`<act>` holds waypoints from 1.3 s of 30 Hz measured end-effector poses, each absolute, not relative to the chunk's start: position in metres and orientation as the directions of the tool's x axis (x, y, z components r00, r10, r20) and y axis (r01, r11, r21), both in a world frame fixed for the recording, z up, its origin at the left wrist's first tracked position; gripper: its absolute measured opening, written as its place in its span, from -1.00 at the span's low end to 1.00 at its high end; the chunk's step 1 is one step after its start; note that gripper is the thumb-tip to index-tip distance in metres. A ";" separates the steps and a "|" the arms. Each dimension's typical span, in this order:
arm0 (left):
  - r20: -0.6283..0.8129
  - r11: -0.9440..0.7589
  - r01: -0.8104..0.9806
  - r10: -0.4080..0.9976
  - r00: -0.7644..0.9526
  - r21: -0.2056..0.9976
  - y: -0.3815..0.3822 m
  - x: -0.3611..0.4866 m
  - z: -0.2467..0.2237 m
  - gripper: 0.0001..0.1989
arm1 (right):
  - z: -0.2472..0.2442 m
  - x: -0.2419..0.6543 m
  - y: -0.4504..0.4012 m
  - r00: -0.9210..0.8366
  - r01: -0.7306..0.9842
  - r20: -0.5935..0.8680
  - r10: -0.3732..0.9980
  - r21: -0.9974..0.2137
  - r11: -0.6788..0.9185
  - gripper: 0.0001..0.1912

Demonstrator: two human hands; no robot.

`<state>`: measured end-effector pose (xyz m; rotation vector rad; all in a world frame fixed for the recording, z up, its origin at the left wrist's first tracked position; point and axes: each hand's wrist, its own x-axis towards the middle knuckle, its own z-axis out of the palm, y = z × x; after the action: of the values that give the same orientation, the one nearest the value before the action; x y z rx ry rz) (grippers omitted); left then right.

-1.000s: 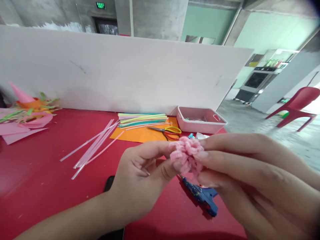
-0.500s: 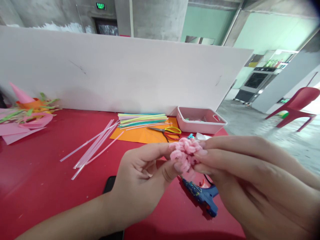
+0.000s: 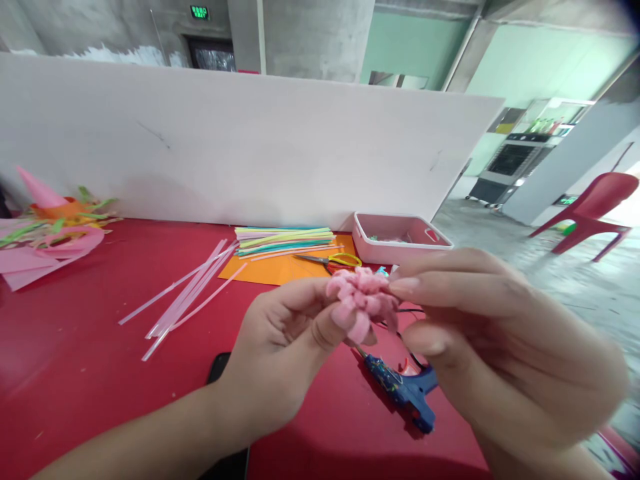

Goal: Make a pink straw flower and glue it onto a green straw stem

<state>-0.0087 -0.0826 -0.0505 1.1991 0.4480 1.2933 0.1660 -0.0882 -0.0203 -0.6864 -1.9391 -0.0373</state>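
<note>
A fluffy pink flower-like piece [image 3: 364,299] is pinched between the thumb and fingers of my left hand [image 3: 285,353]. My right hand [image 3: 500,340] is at its right side; the index fingertip touches the upper right petals while the thumb stands apart below. Under the hands, a blue glue gun [image 3: 400,390] lies on the red table [image 3: 125,400]. Beyond them, scissors with yellow and red handles [image 3: 345,260] rest on an orange sheet [image 3: 270,270], beside a bundle of coloured fuzzy sticks [image 3: 285,241].
Pink strips [image 3: 185,293] lie left of the orange sheet. A pink bin [image 3: 400,248] stands at the back right. A black phone [image 3: 220,367] is partly under my left forearm. Paper crafts [image 3: 60,227] sit far left, before a white board [image 3: 250,147].
My right hand's thumb has come away from the pink piece and its fingers have spread. The piece has turned and moved slightly left in my left hand, showing its petals.
</note>
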 end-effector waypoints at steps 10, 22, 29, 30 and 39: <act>0.372 -0.108 -0.565 0.849 0.376 0.818 -0.083 -0.007 -0.049 -0.83 | -0.024 0.166 -0.087 -0.232 0.467 0.874 0.428 -0.286 0.837 -0.83; 0.316 -0.070 -0.461 0.816 0.484 0.885 -0.079 -0.010 -0.050 -0.79 | -0.015 0.166 -0.094 -0.315 0.568 0.881 0.354 -0.124 0.814 -0.90; 0.281 -0.080 -0.413 0.846 0.454 0.907 -0.081 -0.011 -0.049 -0.72 | -0.016 0.164 -0.094 -0.294 0.598 0.886 0.358 -0.122 0.792 -0.91; 0.279 -0.082 -0.404 0.844 0.458 0.911 -0.081 -0.011 -0.048 -0.72 | -0.017 0.164 -0.094 -0.291 0.600 0.881 0.374 -0.136 0.788 -0.89; 0.280 -0.007 -0.551 0.867 0.412 0.834 -0.081 -0.007 -0.048 -0.80 | -0.024 0.165 -0.085 -0.284 0.394 0.890 0.356 -0.230 0.890 -0.78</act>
<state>-0.0070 -0.0814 -0.0475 1.0887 0.3643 1.1584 0.1653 -0.0849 -0.0242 -0.5540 -1.8954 -0.0408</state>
